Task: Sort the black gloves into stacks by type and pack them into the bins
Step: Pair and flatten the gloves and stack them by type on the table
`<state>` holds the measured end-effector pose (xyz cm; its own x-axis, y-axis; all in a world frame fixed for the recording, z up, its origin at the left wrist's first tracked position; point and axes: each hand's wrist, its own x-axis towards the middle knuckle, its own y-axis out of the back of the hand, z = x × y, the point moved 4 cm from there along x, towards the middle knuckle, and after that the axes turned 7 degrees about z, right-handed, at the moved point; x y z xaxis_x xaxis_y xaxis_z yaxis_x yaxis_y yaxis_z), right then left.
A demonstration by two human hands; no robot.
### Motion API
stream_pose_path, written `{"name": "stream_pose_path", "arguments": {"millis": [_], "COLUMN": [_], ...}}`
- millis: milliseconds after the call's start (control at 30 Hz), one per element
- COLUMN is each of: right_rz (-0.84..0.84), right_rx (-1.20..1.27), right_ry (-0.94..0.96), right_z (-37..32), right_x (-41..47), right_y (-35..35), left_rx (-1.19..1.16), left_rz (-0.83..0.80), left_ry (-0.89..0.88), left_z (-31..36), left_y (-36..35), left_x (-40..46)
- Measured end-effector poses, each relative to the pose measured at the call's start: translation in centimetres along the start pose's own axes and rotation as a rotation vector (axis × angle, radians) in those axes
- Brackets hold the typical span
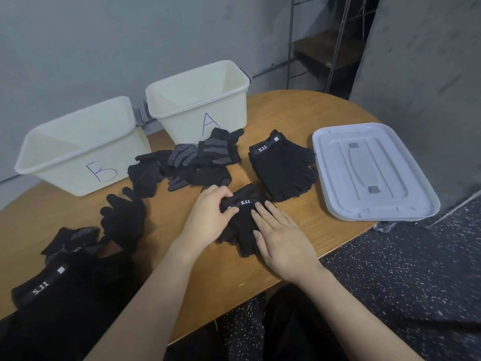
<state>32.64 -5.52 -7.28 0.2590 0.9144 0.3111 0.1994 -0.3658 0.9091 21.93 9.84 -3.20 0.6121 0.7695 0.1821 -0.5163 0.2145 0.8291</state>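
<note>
Two cream bins: bin A (200,100) beyond grip, bin B (78,149) beyond and left of grip. One grey lid (372,173) right of grip. One fingerless glove stack (282,168) just beyond grip. One 5.11 glove (244,217) under both hands. Loose glove pile (187,162) and left glove heap (78,256): too tangled to count.

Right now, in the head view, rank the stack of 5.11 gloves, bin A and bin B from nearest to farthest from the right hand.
1. Stack of 5.11 gloves, just beyond the right hand.
2. Bin A, farther back, middle.
3. Bin B, far left.
</note>
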Motion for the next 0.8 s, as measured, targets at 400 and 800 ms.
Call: {"name": "stream_pose_path", "arguments": {"millis": [400, 800], "right_rz": [-0.011, 0.263], "right_rx": [0.312, 0.838], "right_ry": [-0.1, -0.339], "right_z": [-0.3, -4.6], "right_x": [0.4, 1.8], "right_y": [2.9, 10.6], "left_rx": [-0.415, -0.844], "left_rz": [-0.071, -0.039], "left_ry": [0.206, 0.199], "left_z": [2.0, 8.0], "left_y": [3.2, 7.5], "left_x": [-0.3, -2.8]}}
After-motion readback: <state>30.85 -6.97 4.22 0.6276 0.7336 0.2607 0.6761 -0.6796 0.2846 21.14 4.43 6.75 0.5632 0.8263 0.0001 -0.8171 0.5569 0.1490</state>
